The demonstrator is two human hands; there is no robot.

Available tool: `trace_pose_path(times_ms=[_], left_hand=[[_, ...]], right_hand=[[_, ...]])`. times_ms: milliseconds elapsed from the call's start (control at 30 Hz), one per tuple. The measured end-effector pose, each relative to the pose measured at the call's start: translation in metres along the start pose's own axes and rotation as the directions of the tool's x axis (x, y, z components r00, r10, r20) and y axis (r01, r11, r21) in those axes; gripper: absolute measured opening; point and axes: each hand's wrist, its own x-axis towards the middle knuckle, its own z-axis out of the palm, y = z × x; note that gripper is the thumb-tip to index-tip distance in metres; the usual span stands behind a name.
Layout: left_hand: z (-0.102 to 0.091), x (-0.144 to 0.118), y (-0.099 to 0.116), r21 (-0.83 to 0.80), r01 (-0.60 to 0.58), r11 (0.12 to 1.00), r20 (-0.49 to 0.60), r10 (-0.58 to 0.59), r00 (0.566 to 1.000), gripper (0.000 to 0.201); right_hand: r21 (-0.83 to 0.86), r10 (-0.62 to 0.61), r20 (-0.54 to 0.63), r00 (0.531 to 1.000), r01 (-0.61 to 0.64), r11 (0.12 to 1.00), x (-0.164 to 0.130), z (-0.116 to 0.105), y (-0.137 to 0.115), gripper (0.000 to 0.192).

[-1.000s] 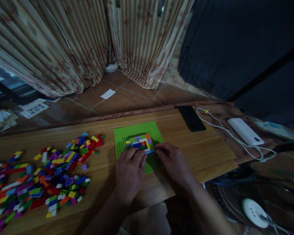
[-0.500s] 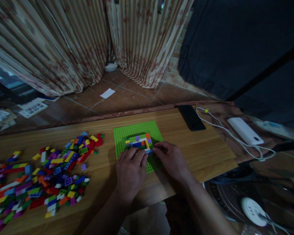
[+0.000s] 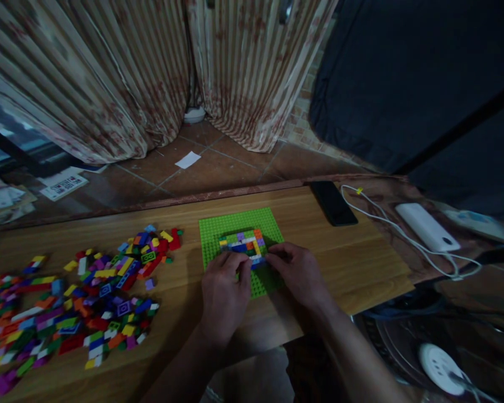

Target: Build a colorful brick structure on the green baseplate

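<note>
— While both hands were crowded onto that little wall, what did you reckon might have gone wrong?

— Pressing hard on the near side could have tipped the green baseplate (image 3: pixel 240 219), since nothing pinned its far edge to the desk (image 3: pixel 353 263). A slip might also have popped a brick off the multicoloured brick frame (image 3: pixel 242 242).

— How were the hands set?

— The left hand (image 3: pixel 223 291) lay curled, fingertips on the frame's near-left part; the right hand (image 3: pixel 296 274) pinched at its near-right corner. Whether either gripped a loose piece, I couldn't tell.

— And the build itself?

— A low, hollow rectangle of mixed bricks, orange, purple, white, yellow and blue, sitting mid-plate, around the middle of the desk towards its near edge. The loose brick pile (image 3: pixel 88 296) spread well apart, towards the left end.
</note>
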Motion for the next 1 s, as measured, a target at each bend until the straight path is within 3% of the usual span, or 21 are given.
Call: trace_pose_path(times_ms=[200,500,700,833,1000], left_hand=[[0.001,0.005,0.002,-0.071,0.077,0.995,0.009,-0.077,0.997,0.016],[0.001,0.006,0.002,-0.112,0.094,0.989,0.021,-0.092,0.996,0.019],[-0.006,0.003,-0.001,-0.171,0.062,0.983,0.057,-0.053,0.997,0.018],[-0.015,0.003,-0.004,-0.205,0.084,0.975,0.004,-0.085,0.996,0.018],[-0.027,0.004,-0.005,-0.253,0.1,0.962,-0.088,-0.126,0.988,0.017]], right_hand=[[0.012,0.006,0.004,1.0,-0.006,1.0,0.001,0.001,0.001,0.022],[0.005,0.01,0.037,0.999,-0.01,1.0,0.004,-0.002,0.001,0.024],[0.128,0.033,0.07,0.997,-0.041,0.991,0.007,-0.007,0.007,0.033],[0.244,0.058,-0.048,0.997,-0.044,0.969,0.008,-0.01,0.004,0.043],[0.284,0.05,-0.211,0.976,0.012,0.959,0.005,-0.008,-0.007,0.042]])
